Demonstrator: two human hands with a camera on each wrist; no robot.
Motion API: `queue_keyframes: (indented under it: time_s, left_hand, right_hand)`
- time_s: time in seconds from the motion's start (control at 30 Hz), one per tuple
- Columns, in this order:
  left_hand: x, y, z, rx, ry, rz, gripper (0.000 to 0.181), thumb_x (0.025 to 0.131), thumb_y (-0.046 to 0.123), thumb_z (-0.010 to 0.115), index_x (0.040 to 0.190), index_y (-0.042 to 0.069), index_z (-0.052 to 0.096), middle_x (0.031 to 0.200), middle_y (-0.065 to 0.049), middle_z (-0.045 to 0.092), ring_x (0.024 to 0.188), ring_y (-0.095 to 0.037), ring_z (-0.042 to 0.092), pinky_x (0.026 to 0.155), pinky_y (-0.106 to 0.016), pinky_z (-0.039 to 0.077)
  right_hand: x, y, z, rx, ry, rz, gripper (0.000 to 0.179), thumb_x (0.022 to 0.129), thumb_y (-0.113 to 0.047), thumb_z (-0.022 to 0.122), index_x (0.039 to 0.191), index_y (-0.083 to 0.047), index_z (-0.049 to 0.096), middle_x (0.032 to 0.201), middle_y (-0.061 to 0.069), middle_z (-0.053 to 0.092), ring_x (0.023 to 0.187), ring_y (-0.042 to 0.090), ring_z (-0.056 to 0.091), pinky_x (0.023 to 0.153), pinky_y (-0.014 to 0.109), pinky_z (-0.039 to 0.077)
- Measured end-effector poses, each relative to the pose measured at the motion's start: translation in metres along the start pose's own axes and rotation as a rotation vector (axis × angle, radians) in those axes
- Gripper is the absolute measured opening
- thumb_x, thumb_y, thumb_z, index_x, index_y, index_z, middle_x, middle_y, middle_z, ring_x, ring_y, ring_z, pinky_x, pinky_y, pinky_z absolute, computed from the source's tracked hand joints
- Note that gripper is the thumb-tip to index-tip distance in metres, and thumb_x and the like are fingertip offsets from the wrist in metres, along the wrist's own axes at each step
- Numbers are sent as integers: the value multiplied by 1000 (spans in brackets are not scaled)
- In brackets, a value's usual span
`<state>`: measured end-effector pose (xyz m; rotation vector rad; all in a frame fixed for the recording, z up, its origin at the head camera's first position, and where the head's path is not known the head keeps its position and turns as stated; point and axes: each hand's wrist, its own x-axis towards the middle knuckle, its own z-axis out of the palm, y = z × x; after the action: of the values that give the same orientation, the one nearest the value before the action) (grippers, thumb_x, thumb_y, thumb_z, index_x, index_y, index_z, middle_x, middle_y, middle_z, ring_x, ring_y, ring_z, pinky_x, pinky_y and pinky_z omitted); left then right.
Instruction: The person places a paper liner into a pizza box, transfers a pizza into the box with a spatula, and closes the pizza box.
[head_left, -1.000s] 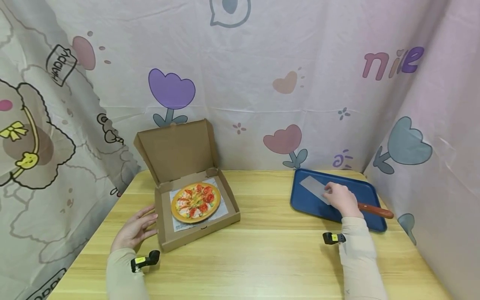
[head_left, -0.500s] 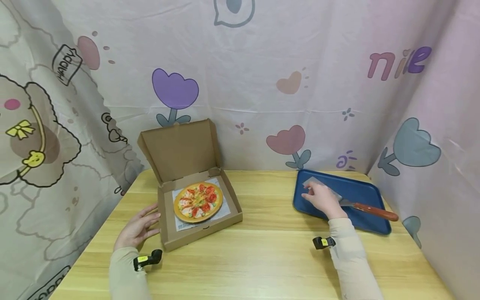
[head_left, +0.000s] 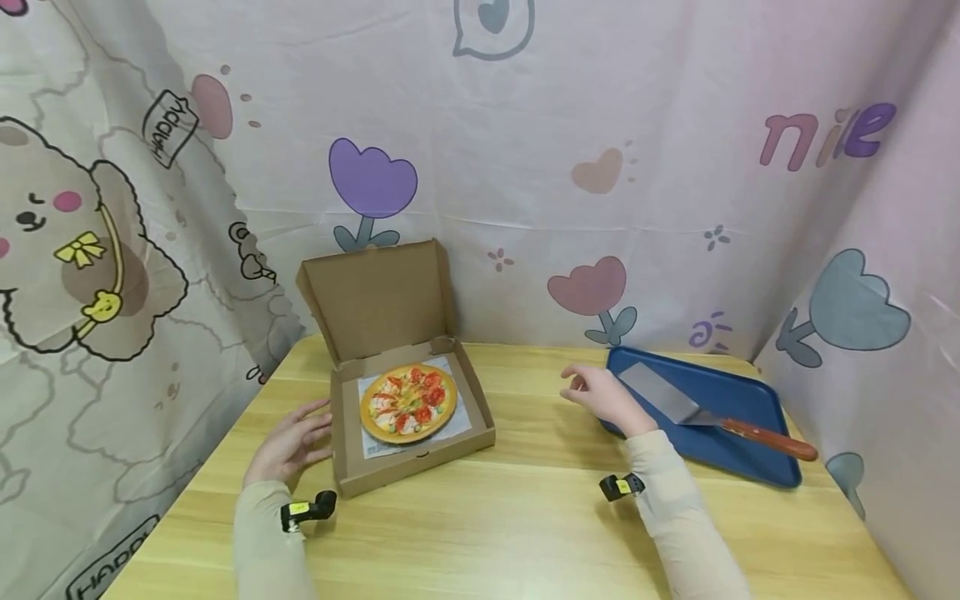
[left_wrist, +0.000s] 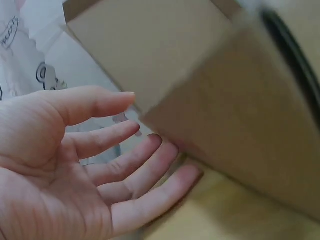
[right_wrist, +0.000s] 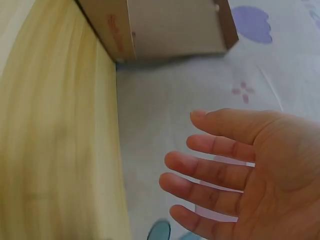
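An opened cardboard pizza box [head_left: 416,467] stands on the left of the table, its lid [head_left: 378,304] tilted up at the back. Inside, a round pizza [head_left: 408,403] lies on printed paper [head_left: 459,417]. Beside the box's left wall is my left hand [head_left: 288,446], fingers spread and slightly bent, fingertips at or very near the cardboard; the left wrist view shows an empty palm. My right hand [head_left: 603,398] hovers left of the blue tray [head_left: 757,396], holding nothing, fingers loosely extended. On that tray rests a spatula [head_left: 660,393] with a wooden handle [head_left: 768,437] jutting over the rim.
A wooden table [head_left: 480,533] carries everything, with bare wood between box and tray. Behind and at both sides hangs a printed curtain [head_left: 510,167]. The raised lid stands close to the curtain.
My right hand has moved left from above the spatula to beyond the tray's left edge, leaving the spatula lying there. My left hand stays by the box. The head view has shifted slightly.
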<state>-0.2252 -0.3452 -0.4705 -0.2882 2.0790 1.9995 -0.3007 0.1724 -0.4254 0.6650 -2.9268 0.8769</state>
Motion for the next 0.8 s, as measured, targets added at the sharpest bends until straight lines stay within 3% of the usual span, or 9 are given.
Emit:
queue_keyframes:
  time_s: [0.1, 0.3, 0.43, 0.67, 0.8]
  left_hand:
    - [-3, 13, 3, -10, 36, 20, 72, 101, 30, 53, 157, 10, 12, 137, -4, 50, 111, -9, 58, 91, -33, 53]
    - [-10, 41, 12, 28, 101, 94, 68, 102, 33, 50, 156, 9, 17, 127, 4, 46, 109, -7, 54, 92, -32, 53]
    - [-11, 56, 16, 57, 145, 121, 66, 102, 35, 50, 155, 12, 21, 128, 5, 44, 116, -11, 48, 93, -31, 52]
    - [0, 89, 24, 138, 345, 212, 57, 102, 26, 45, 153, 9, 27, 144, -10, 39, 119, -15, 46, 98, -34, 47]
    - [9, 111, 26, 152, 438, 259, 62, 100, 22, 46, 155, 10, 21, 156, -14, 28, 138, -26, 36, 114, -44, 34]
  right_hand:
    - [11, -12, 4, 9, -25, -17, 35, 94, -25, 64, 123, -6, 61, 94, 7, 68, 83, 17, 62, 72, 35, 51]
    - [39, -35, 8, 22, -50, -60, 37, 94, -26, 65, 125, -7, 60, 98, 7, 69, 87, 18, 63, 75, 35, 53]
    - [59, -49, 11, 48, -47, -95, 38, 93, -26, 65, 125, -6, 60, 100, 11, 70, 89, 21, 66, 78, 36, 55]
    - [97, -80, 20, 161, -5, -97, 46, 94, -25, 64, 133, -3, 54, 114, 19, 67, 105, 30, 64, 92, 42, 53]
    - [119, -95, 24, 289, -5, -45, 59, 95, -32, 63, 143, -5, 42, 138, 20, 55, 128, 32, 52, 106, 46, 44]
